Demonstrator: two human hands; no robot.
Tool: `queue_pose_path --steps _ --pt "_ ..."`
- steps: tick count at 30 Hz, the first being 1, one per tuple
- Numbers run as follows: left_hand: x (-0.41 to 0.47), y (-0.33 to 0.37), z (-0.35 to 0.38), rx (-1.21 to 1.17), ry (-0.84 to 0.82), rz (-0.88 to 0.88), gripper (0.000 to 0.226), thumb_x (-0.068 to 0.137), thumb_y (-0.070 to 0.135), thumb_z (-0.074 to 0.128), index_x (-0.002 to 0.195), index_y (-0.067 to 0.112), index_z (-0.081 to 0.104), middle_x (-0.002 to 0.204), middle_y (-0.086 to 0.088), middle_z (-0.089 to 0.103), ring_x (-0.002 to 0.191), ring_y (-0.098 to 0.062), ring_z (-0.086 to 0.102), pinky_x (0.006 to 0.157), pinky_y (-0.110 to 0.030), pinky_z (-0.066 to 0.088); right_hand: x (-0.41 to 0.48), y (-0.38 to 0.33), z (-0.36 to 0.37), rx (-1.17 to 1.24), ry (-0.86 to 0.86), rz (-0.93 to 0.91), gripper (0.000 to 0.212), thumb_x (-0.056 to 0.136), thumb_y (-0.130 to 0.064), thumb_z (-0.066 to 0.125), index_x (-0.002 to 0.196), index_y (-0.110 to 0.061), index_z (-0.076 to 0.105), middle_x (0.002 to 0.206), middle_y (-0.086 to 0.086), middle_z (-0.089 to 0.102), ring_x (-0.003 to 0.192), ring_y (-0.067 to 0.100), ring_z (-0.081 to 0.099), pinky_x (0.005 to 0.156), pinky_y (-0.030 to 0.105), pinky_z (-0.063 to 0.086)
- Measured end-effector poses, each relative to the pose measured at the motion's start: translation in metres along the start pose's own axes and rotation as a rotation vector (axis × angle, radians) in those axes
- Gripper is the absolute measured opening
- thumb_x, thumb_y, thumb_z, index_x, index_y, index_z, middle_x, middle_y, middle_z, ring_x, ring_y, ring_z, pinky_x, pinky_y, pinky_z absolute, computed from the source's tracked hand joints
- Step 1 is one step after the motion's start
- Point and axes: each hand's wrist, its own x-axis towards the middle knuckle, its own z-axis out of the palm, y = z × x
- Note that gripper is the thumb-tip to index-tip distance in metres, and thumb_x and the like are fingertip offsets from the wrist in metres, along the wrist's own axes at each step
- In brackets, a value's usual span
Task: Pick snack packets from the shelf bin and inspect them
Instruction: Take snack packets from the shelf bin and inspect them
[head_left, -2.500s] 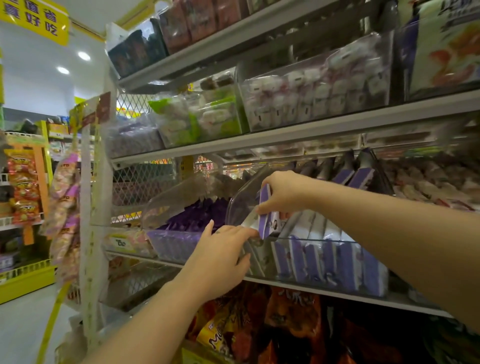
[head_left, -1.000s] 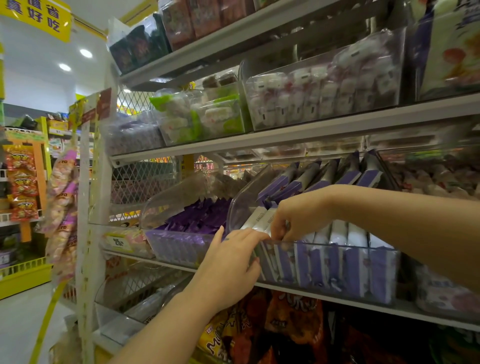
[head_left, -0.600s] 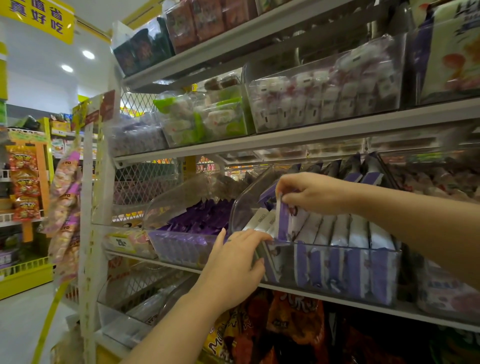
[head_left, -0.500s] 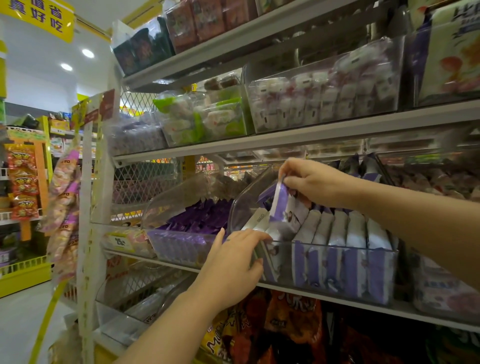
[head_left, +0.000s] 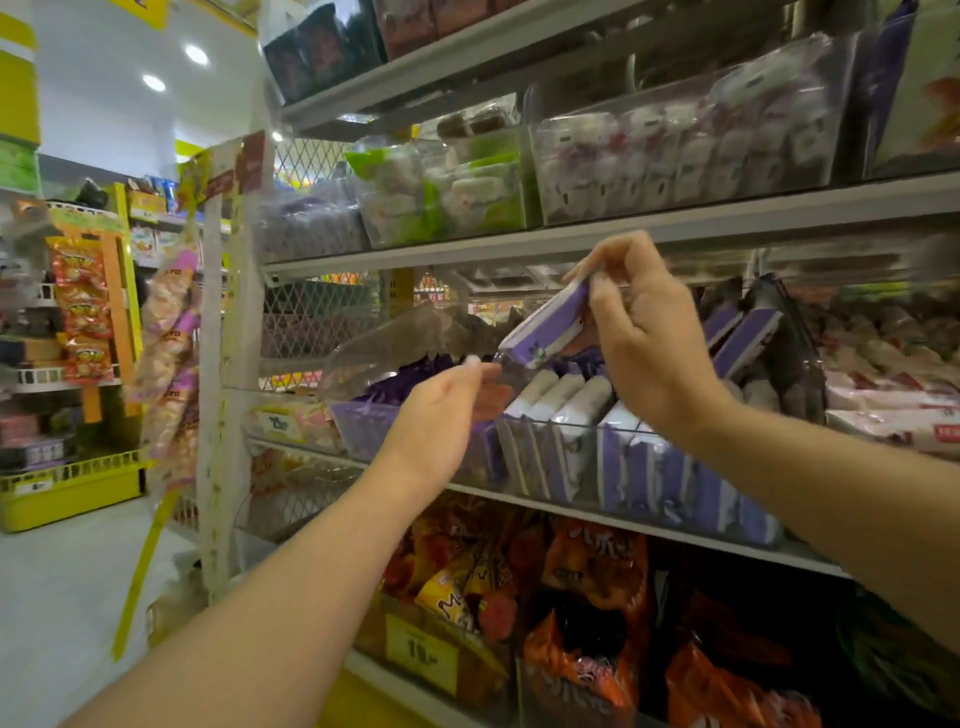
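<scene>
Packet (head_left: 543, 332) tilts above the bin (head_left: 613, 430), pinched by the right grip (head_left: 644, 338); left grip (head_left: 444, 410), loose and empty, hangs at the bin's left end.

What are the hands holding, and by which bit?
The right hand pinches a purple-and-white snack packet by its top end. Whether the left hand holds anything cannot be told.

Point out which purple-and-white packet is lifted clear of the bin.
The packet pinched in the right hand, tilted above the clear bin; the other packets stand packed in rows inside it.
</scene>
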Motion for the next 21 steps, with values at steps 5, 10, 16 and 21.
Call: queue_pose_path --steps 5,10,16,21 --pt "-0.016 0.0 -0.027 -0.447 -0.034 -0.261 0.044 0.101 0.047 0.036 0.112 0.018 0.067 0.1 -0.002 0.076 0.087 -0.018 0.072 0.079 -0.034 0.055 -0.05 -0.015 0.045 0.253 -0.111 0.014 0.023 0.091 -0.012 0.034 0.09 -0.03 0.048 0.103 0.009 0.061 0.089 0.024 0.059 0.078 0.052 0.049" --pt "-0.045 -0.034 -0.055 -0.525 0.076 -0.215 0.026 0.098 0.014 0.049 0.121 0.009 0.06 0.104 -0.009 0.074 0.084 -0.019 0.072 0.066 -0.031 0.06 -0.101 -0.01 0.088 0.37 -0.254 0.15 0.019 0.092 -0.024 0.039 0.104 -0.026 0.053 0.133 -0.019 0.046 0.127 0.0 0.044 0.104 0.028 0.041" --pt "-0.085 -0.096 -0.092 -0.395 0.028 -0.276 0.035 0.083 0.012 0.064 0.118 0.013 0.062 0.106 -0.007 0.074 0.088 -0.022 0.073 0.063 -0.033 0.059 -0.138 0.003 0.142 0.614 -0.373 0.644 0.035 0.093 -0.027 0.061 0.126 -0.02 0.051 0.106 -0.008 0.072 0.091 0.006 0.069 0.071 0.019 0.056" --pt "-0.113 -0.149 -0.106 -0.261 -0.011 -0.378 0.039 0.085 0.013 0.069 0.122 0.02 0.062 0.113 -0.007 0.072 0.103 -0.03 0.07 0.086 -0.046 0.056 -0.175 0.018 0.18 0.717 -0.472 0.895 0.015 0.092 -0.02 0.062 0.105 -0.014 0.068 0.098 0.014 0.074 0.093 0.042 0.068 0.08 0.049 0.057"
